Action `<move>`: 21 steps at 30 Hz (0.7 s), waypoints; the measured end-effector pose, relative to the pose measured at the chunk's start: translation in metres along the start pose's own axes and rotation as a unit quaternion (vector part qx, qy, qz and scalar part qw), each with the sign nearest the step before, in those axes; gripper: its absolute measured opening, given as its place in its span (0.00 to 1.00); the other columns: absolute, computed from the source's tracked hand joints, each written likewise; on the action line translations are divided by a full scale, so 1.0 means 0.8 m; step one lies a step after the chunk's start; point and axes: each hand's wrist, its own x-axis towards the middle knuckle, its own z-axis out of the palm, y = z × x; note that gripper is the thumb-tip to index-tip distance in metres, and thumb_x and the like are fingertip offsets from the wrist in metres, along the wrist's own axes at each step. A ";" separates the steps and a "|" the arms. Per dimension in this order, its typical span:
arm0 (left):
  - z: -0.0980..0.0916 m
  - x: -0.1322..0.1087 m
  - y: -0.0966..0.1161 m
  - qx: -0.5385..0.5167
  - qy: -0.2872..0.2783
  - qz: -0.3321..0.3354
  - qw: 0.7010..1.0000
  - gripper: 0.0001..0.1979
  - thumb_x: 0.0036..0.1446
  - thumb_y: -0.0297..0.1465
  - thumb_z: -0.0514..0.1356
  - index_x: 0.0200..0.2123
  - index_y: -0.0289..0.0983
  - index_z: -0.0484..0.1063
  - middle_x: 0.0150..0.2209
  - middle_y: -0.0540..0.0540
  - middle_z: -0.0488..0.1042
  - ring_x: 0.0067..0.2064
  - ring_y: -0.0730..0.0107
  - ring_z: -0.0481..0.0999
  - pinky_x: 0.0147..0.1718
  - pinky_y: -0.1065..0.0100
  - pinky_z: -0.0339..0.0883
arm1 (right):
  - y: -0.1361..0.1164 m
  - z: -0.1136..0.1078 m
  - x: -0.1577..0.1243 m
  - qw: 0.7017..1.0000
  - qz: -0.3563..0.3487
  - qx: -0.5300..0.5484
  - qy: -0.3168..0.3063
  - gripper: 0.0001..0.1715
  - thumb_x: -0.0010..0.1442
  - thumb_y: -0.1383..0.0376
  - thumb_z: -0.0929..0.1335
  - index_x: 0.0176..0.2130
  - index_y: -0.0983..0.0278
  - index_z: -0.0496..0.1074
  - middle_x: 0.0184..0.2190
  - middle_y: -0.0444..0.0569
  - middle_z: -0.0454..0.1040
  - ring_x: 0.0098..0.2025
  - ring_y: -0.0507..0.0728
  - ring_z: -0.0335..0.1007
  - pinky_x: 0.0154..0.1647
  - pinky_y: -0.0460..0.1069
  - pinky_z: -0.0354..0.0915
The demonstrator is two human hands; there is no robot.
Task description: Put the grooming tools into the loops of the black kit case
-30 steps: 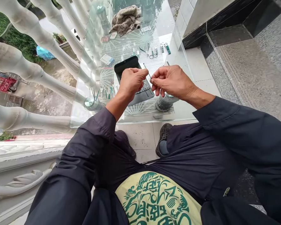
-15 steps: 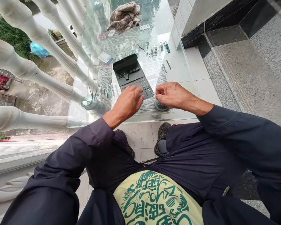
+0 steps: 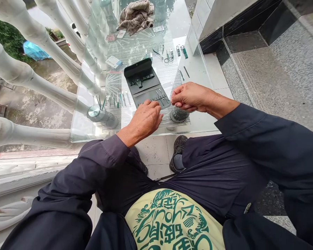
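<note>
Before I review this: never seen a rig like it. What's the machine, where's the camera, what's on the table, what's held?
There is no machine: these are a person's two bare hands, and every picture comes from one camera worn on the head, looking forward and down. On the glass table lies an open black case with a few slim tools on its near panel. More small tools lie left of it; scissors and clippers lie beyond. Farther back is a crumpled cloth.

The left hand is over the case's near edge; its fingertips are partly hidden, so contact is unclear. The right hand is by the case's right edge, fingers pinched; anything between them is too small to tell.
</note>
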 end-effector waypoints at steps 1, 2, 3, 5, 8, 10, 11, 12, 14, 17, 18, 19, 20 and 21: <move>-0.001 0.000 0.001 0.001 -0.004 -0.002 1.000 0.11 0.66 0.31 0.53 0.41 0.33 0.73 0.46 0.38 0.73 0.47 0.56 0.69 0.48 0.57 0.64 | -0.001 -0.002 0.003 1.000 0.003 0.012 -0.004 0.12 0.44 0.70 0.72 0.22 0.61 0.64 0.15 0.40 0.62 0.13 0.45 0.43 0.12 0.45 0.36; -0.001 0.001 0.001 0.002 -0.008 -0.004 1.000 0.11 0.66 0.31 0.53 0.41 0.33 0.73 0.46 0.38 0.73 0.47 0.57 0.69 0.48 0.58 0.64 | -0.001 -0.004 0.005 1.000 0.006 0.021 -0.008 0.12 0.44 0.69 0.72 0.23 0.61 0.64 0.15 0.40 0.62 0.13 0.45 0.43 0.12 0.44 0.35; -0.002 0.001 0.002 0.002 -0.012 -0.005 1.000 0.11 0.66 0.31 0.53 0.40 0.32 0.73 0.46 0.38 0.73 0.46 0.57 0.69 0.48 0.58 0.64 | -0.002 -0.005 0.007 1.000 0.009 0.028 -0.012 0.12 0.44 0.69 0.73 0.23 0.62 0.65 0.15 0.40 0.61 0.13 0.45 0.43 0.11 0.44 0.35; -0.003 0.001 0.002 0.002 -0.014 -0.006 1.000 0.10 0.66 0.31 0.53 0.39 0.32 0.73 0.46 0.38 0.73 0.46 0.57 0.69 0.47 0.58 0.64 | -0.002 -0.006 0.009 0.999 0.012 0.032 -0.014 0.12 0.45 0.68 0.73 0.24 0.62 0.65 0.16 0.40 0.62 0.13 0.45 0.43 0.12 0.44 0.35; -0.002 0.000 0.003 0.001 -0.008 -0.003 1.000 0.10 0.66 0.31 0.53 0.39 0.32 0.73 0.45 0.37 0.73 0.46 0.57 0.70 0.48 0.58 0.64 | -0.001 0.000 0.008 1.000 -0.001 0.003 0.005 0.12 0.47 0.67 0.73 0.24 0.62 0.64 0.17 0.41 0.64 0.13 0.45 0.46 0.12 0.44 0.38; 0.000 -0.001 0.002 -0.001 -0.001 0.001 1.000 0.10 0.65 0.31 0.53 0.39 0.32 0.73 0.45 0.38 0.73 0.46 0.57 0.70 0.47 0.58 0.65 | 0.003 0.007 0.007 0.997 -0.019 -0.060 0.034 0.10 0.50 0.68 0.71 0.26 0.62 0.64 0.18 0.43 0.68 0.14 0.47 0.50 0.13 0.45 0.42; 0.001 -0.001 0.001 -0.003 0.002 0.002 1.000 0.10 0.65 0.31 0.54 0.39 0.32 0.73 0.45 0.38 0.74 0.45 0.57 0.70 0.47 0.58 0.65 | 0.007 0.011 0.006 0.992 -0.033 -0.110 0.050 0.08 0.51 0.68 0.70 0.26 0.62 0.65 0.19 0.43 0.69 0.15 0.48 0.53 0.15 0.46 0.46; 0.002 -0.001 0.000 -0.007 0.004 0.002 1.000 0.10 0.65 0.31 0.54 0.39 0.33 0.74 0.44 0.38 0.74 0.45 0.57 0.71 0.47 0.58 0.65 | 0.011 0.016 0.007 0.981 -0.053 -0.171 0.070 0.07 0.52 0.68 0.69 0.27 0.62 0.65 0.19 0.44 0.71 0.16 0.49 0.57 0.17 0.46 0.49; 0.003 0.001 -0.003 -0.016 0.009 -0.001 1.000 0.11 0.64 0.32 0.55 0.38 0.33 0.75 0.42 0.38 0.76 0.44 0.57 0.71 0.47 0.58 0.66 | 0.021 0.024 0.009 0.936 -0.117 -0.311 0.117 0.03 0.54 0.67 0.67 0.29 0.62 0.67 0.22 0.47 0.73 0.23 0.53 0.64 0.23 0.48 0.55; 0.002 0.005 -0.007 -0.029 0.014 -0.001 0.999 0.11 0.62 0.33 0.56 0.37 0.33 0.76 0.41 0.39 0.77 0.44 0.57 0.72 0.47 0.58 0.67 | 0.031 0.033 0.011 0.846 -0.201 -0.465 0.164 0.07 0.59 0.67 0.63 0.35 0.64 0.70 0.29 0.54 0.75 0.30 0.59 0.67 0.29 0.50 0.56; 0.001 0.006 -0.008 -0.033 0.014 0.001 0.999 0.11 0.62 0.33 0.57 0.37 0.33 0.77 0.41 0.39 0.77 0.45 0.57 0.73 0.47 0.58 0.67 | 0.033 0.035 0.012 0.829 -0.211 -0.490 0.167 0.09 0.60 0.67 0.62 0.39 0.66 0.70 0.31 0.57 0.75 0.31 0.60 0.67 0.29 0.51 0.55; 0.000 0.007 -0.009 -0.036 0.012 0.003 0.999 0.11 0.61 0.33 0.57 0.37 0.33 0.77 0.41 0.39 0.77 0.45 0.56 0.73 0.48 0.58 0.67 | 0.033 0.036 0.013 0.820 -0.212 -0.506 0.163 0.12 0.61 0.67 0.61 0.43 0.67 0.69 0.33 0.59 0.75 0.32 0.61 0.67 0.29 0.52 0.54; -0.002 0.008 -0.010 -0.039 0.009 0.003 0.999 0.10 0.61 0.33 0.57 0.37 0.34 0.77 0.41 0.39 0.78 0.46 0.56 0.74 0.48 0.58 0.67 | 0.032 0.038 0.014 0.816 -0.209 -0.516 0.157 0.15 0.61 0.66 0.60 0.46 0.68 0.68 0.34 0.60 0.75 0.32 0.62 0.67 0.29 0.52 0.54; -0.003 0.008 -0.011 -0.041 0.008 0.002 0.999 0.10 0.60 0.33 0.58 0.37 0.34 0.77 0.41 0.39 0.78 0.46 0.55 0.74 0.48 0.58 0.68 | 0.031 0.039 0.014 0.814 -0.204 -0.521 0.153 0.16 0.62 0.66 0.60 0.48 0.69 0.67 0.34 0.61 0.75 0.32 0.62 0.67 0.29 0.52 0.53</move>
